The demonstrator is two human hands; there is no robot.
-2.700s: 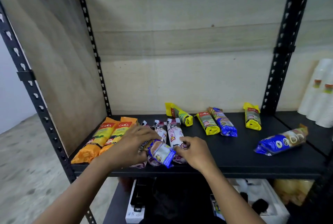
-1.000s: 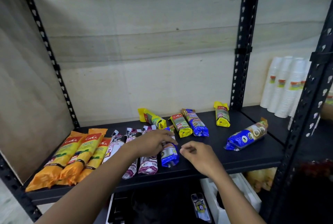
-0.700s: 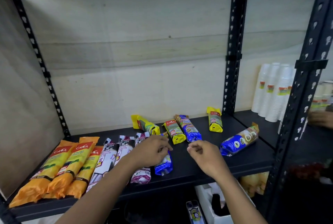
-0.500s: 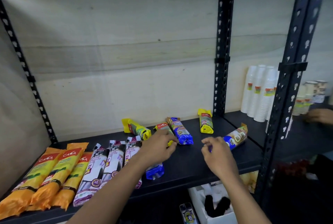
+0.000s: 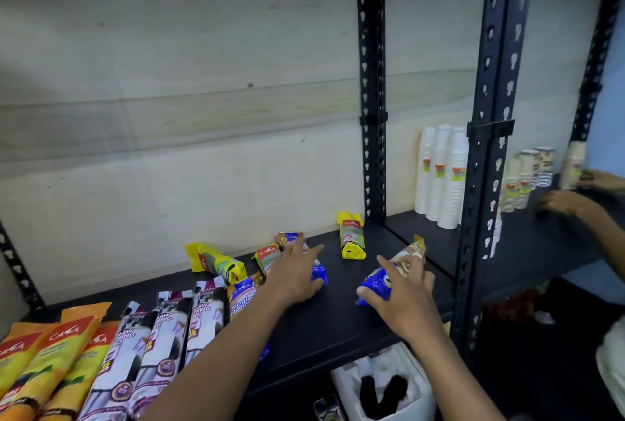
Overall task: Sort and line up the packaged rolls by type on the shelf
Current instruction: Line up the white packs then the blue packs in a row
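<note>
I see my left hand lying palm-down, fingers spread, over a blue crinkly foil roll on the matte black shelf; it covers the pack, but I cannot tell whether it grips it. My right hand is clenched around a second blue roll, a soft tube with a tan printed end, lifted slightly at the shelf's right side. Along the left front edge lie three glossy orange packs side by side, then three white-and-purple drawstring-bag rolls in a row, with another blue pack just beside them. Three shorter yellow rolls sit further back: one tilted, one partly under my left hand, one near the perforated steel upright. Stacked white paper cups stand on the next bay.
</note>
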